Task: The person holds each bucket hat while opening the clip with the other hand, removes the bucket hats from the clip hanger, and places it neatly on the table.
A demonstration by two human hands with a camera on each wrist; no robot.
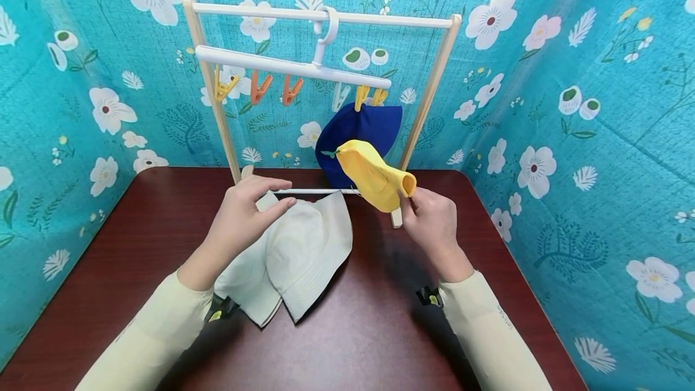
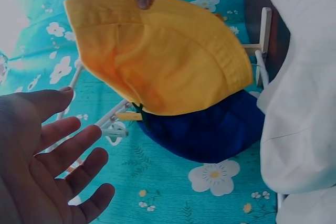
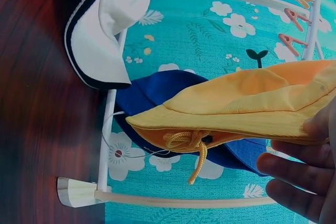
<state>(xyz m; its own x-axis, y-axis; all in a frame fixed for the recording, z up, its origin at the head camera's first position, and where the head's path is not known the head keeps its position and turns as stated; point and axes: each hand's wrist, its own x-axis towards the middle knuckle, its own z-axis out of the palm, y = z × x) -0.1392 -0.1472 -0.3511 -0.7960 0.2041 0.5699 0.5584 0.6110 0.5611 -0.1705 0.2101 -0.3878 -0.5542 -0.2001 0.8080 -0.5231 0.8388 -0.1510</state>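
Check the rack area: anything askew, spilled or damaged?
The hanger looks askew: it slopes down toward the end with the blue hat, out of line with the rack's top rail. I see no spill or damage.

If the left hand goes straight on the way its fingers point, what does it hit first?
The left hand would probably meet the yellow fabric bucket hat in the right hand first; depth is unclear, and the dark blue fabric hat hanging behind it lies near that line.

Held hat point(image 1: 371, 177): yellow. Clipped hat point(image 1: 353, 128): dark blue. Tabletop point(image 1: 380, 318): dark red-brown. Hats point(image 1: 309, 246) toward its far edge: off-white. Backdrop point(image 1: 543, 119): teal, floral.
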